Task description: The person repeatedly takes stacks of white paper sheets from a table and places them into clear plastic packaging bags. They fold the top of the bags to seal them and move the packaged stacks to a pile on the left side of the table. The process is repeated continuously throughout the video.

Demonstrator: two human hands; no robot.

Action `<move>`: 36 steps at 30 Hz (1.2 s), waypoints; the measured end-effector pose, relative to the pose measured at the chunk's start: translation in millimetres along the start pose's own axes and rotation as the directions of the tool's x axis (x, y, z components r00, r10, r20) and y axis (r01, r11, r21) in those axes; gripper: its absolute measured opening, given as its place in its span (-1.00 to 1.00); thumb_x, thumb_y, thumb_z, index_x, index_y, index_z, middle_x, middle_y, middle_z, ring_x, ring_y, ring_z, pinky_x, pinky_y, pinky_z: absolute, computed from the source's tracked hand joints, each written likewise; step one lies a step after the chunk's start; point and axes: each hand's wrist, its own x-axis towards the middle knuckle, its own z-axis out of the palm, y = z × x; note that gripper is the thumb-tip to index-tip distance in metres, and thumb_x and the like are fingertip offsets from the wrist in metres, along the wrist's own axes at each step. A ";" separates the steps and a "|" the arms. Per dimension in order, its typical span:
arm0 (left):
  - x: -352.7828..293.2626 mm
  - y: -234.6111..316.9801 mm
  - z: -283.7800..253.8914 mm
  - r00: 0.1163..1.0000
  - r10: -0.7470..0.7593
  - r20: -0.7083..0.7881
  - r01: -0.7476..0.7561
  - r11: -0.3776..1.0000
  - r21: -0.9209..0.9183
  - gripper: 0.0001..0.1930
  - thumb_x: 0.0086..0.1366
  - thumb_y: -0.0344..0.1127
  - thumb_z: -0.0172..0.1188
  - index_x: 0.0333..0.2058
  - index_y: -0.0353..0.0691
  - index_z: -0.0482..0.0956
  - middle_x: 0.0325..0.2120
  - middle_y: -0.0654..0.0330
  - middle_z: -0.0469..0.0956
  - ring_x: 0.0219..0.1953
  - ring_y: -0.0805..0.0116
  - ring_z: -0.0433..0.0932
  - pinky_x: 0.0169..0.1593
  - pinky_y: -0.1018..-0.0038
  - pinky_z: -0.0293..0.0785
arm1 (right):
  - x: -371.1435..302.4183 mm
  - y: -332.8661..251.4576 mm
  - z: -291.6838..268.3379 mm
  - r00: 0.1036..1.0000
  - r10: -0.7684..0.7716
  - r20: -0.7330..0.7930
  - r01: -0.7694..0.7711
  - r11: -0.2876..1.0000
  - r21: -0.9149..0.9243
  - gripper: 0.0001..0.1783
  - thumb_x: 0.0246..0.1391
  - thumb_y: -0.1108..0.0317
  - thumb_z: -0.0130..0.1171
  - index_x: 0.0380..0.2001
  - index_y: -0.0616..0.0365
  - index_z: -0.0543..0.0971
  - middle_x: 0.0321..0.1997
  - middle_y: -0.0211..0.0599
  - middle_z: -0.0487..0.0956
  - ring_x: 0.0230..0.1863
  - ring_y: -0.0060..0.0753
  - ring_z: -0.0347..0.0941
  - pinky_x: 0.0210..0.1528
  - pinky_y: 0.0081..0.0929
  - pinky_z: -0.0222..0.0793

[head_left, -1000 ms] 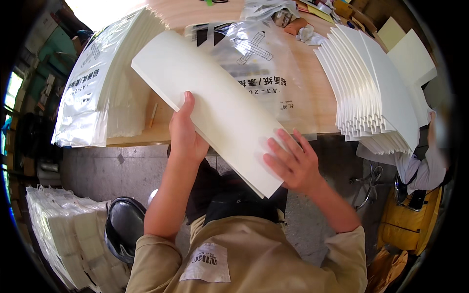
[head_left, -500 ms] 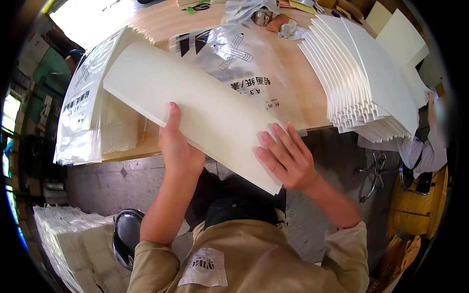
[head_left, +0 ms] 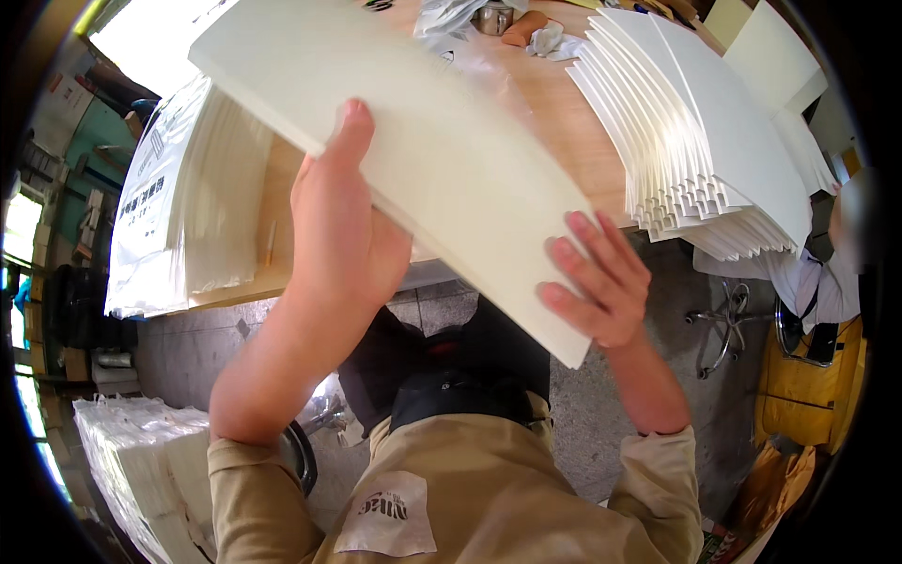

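A thick stack of white drawing paper is held up slantwise above the table's near edge, its far end cut off by the top of the picture. My left hand is closed on the stack's near long edge, thumb on the upper face and its other fingers hidden underneath. At the lower right end my right hand grips the other edge, fingertips on the upper face; its thumb is out of sight. Behind the paper, a clear plastic bag lies on the table, mostly covered.
On the left of the wooden table stand paper packs in printed plastic. Fanned white sheets overhang its right side. A metal cup sits at the back. A wrapped bale and a wheeled chair base are on the floor.
Both hands have raised the paper stack closer to me and shifted it slightly right. It now covers most of the plastic bag. My right fingers have moved further over its edge.
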 end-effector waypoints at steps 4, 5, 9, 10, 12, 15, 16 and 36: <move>2.0 -4.8 17.5 0.996 0.077 0.036 -0.075 0.995 -0.066 -0.68 0.47 -0.26 0.04 0.11 -0.23 0.33 0.02 0.22 0.45 0.07 0.31 0.45 0.15 0.32 0.39 | -19.2 25.9 10.7 0.991 0.026 -0.129 -0.008 0.991 0.135 -0.49 0.14 0.21 0.25 0.18 -0.25 0.46 0.19 -0.18 0.52 0.15 0.06 0.51 0.15 0.07 0.49; 2.1 -5.7 18.8 0.996 0.082 0.033 -0.080 0.995 -0.061 -0.68 0.47 -0.27 0.04 0.12 -0.22 0.32 0.03 0.23 0.45 0.08 0.31 0.44 0.15 0.32 0.38 | -23.7 30.8 14.0 0.987 0.056 -0.151 -0.030 0.985 0.170 -0.49 0.15 0.22 0.25 0.18 -0.25 0.46 0.20 -0.16 0.50 0.16 0.07 0.50 0.14 0.05 0.49; 4.6 -8.6 13.3 0.997 0.068 0.035 -0.066 0.997 -0.049 -0.68 0.48 -0.28 0.04 0.13 -0.20 0.31 0.05 0.24 0.43 0.10 0.31 0.42 0.17 0.32 0.37 | -17.7 33.5 11.3 0.962 0.234 -0.142 -0.216 0.968 0.131 -0.48 0.18 0.25 0.23 0.22 -0.24 0.45 0.25 -0.06 0.45 0.18 0.11 0.48 0.13 0.00 0.51; 5.6 -9.6 10.0 0.998 0.056 0.038 -0.054 0.997 -0.048 -0.68 0.48 -0.28 0.03 0.13 -0.19 0.30 0.05 0.24 0.43 0.11 0.31 0.42 0.17 0.31 0.37 | -11.8 33.3 7.5 0.967 0.238 -0.093 -0.231 0.969 0.084 -0.48 0.19 0.26 0.22 0.23 -0.24 0.44 0.27 -0.03 0.43 0.19 0.12 0.48 0.12 -0.02 0.51; 6.8 -12.7 8.4 0.999 0.052 -0.007 -0.052 0.997 -0.053 -0.68 0.47 -0.28 0.04 0.12 -0.20 0.31 0.05 0.24 0.43 0.10 0.31 0.43 0.17 0.31 0.37 | -2.3 33.0 2.4 0.981 0.192 0.033 -0.192 0.981 -0.017 -0.47 0.20 0.28 0.21 0.24 -0.23 0.44 0.29 0.02 0.41 0.20 0.14 0.47 0.12 -0.05 0.52; 11.2 -13.8 8.3 0.999 0.032 -0.017 -0.033 0.999 -0.042 -0.68 0.47 -0.26 0.04 0.12 -0.20 0.31 0.02 0.23 0.45 0.10 0.32 0.43 0.16 0.31 0.37 | 1.8 29.1 3.3 0.984 0.095 0.153 -0.074 0.988 -0.136 -0.48 0.17 0.30 0.23 0.22 -0.26 0.47 0.29 0.08 0.40 0.19 0.17 0.47 0.10 -0.08 0.54; 13.0 -14.0 8.8 1.000 0.023 -0.012 -0.024 0.999 -0.035 -0.68 0.47 -0.26 0.04 0.12 -0.19 0.31 0.01 0.23 0.45 0.10 0.32 0.43 0.15 0.31 0.38 | 0.5 29.2 4.4 0.985 0.072 0.155 -0.046 0.985 -0.163 -0.49 0.13 0.31 0.26 0.18 -0.28 0.50 0.27 0.09 0.43 0.17 0.19 0.49 0.08 -0.08 0.54; 9.2 -71.1 -111.5 0.547 -0.182 0.817 -0.832 -0.228 0.506 -0.48 0.12 -0.09 0.40 0.02 -0.19 0.55 -0.03 0.16 0.51 0.06 0.18 0.46 0.02 0.22 0.44 | -98.0 -11.7 -34.5 0.474 0.856 0.207 -0.206 -0.121 0.971 -0.45 0.44 0.19 -0.32 0.39 0.20 0.06 0.31 0.14 0.32 0.22 0.19 0.41 -0.06 0.52 0.49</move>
